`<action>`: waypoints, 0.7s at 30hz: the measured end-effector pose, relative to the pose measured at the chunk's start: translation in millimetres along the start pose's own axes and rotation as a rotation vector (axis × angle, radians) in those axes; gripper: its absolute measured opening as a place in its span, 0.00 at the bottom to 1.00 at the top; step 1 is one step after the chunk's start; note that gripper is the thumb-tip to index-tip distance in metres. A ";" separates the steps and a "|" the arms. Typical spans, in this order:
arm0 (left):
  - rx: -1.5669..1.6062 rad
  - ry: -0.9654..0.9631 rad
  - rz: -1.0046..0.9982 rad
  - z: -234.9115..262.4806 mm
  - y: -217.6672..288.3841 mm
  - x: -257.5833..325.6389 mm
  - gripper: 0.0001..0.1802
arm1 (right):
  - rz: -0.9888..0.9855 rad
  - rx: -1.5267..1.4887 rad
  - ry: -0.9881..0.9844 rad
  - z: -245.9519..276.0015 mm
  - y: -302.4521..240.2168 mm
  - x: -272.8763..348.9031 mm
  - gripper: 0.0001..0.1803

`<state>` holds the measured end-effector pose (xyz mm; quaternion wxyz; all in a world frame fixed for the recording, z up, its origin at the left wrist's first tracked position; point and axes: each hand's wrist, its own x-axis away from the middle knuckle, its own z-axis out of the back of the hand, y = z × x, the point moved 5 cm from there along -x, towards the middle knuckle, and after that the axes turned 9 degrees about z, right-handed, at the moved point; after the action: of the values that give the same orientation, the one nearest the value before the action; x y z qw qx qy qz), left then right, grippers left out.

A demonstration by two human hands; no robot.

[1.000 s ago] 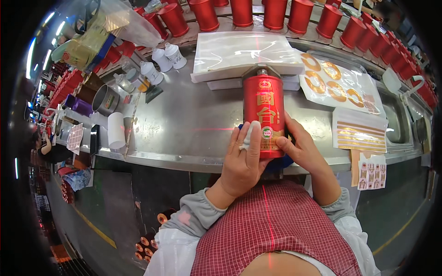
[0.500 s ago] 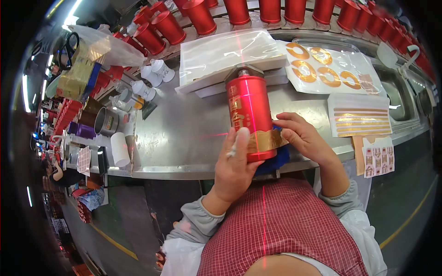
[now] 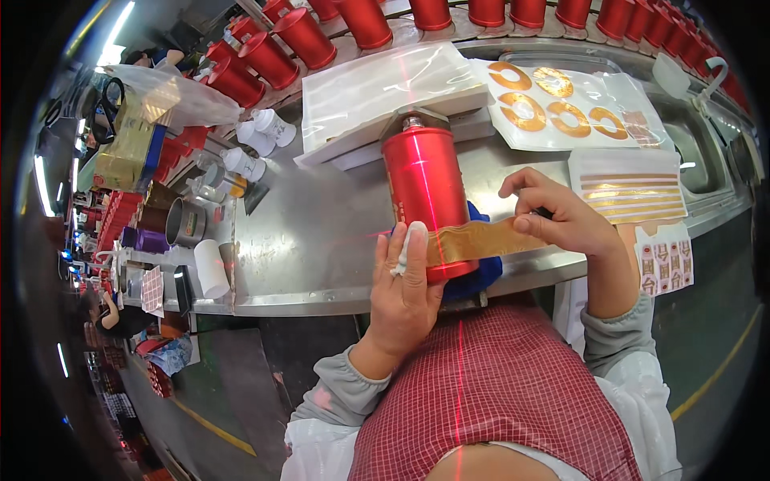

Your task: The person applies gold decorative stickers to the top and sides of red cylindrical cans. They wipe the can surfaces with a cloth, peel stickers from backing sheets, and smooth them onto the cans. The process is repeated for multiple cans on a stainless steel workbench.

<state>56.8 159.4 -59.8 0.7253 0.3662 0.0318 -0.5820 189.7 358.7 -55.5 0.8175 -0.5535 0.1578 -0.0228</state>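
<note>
The checked red apron (image 3: 481,385) is nearest, with a thin red line of light running down it, between the grey cuffs of two raised forearms. Beyond it, the left hand (image 3: 401,301) lies along the lower left side of a red bottle (image 3: 429,180), fingers nearly straight and pressed against it, white wrap (image 3: 399,264) on part of them; I cannot tell whether the thumb closes round it. The right hand (image 3: 553,212) pinches one end of a gold band (image 3: 489,242) between thumb and bent fingers — the other end lies against the bottle near its base, by the left fingertips. The bottle lies tilted over the counter (image 3: 305,248), base toward the person, with blue cloth (image 3: 481,276) beneath its lower end. Rightward lie a label sheet (image 3: 664,256), a sheet of gold strips (image 3: 630,188) and one of gold rings (image 3: 593,92), near a sink (image 3: 694,160). Leftward stand a white roll (image 3: 211,268) and a pot (image 3: 186,223). Past the bottle's neck is a white stack (image 3: 393,88) — and farthest, a curving row of red containers (image 3: 433,12).
</note>
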 end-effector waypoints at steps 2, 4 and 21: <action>-0.071 -0.014 -0.024 1.7 2.5 -0.6 0.41 | -0.023 0.033 -0.012 -0.8 6.8 -0.1 0.13; -0.187 -0.044 -0.057 4.3 9.9 -4.0 0.42 | -0.023 0.039 -0.015 -1.5 12.0 -0.8 0.13; -0.278 -0.100 -0.149 4.4 18.1 -10.3 0.36 | -0.079 -0.138 0.008 -7.2 17.5 -1.3 0.14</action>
<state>67.5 166.4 -42.8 0.7247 0.2296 0.1030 -0.6415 184.0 359.3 -73.6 0.7750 -0.6144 0.1402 -0.0464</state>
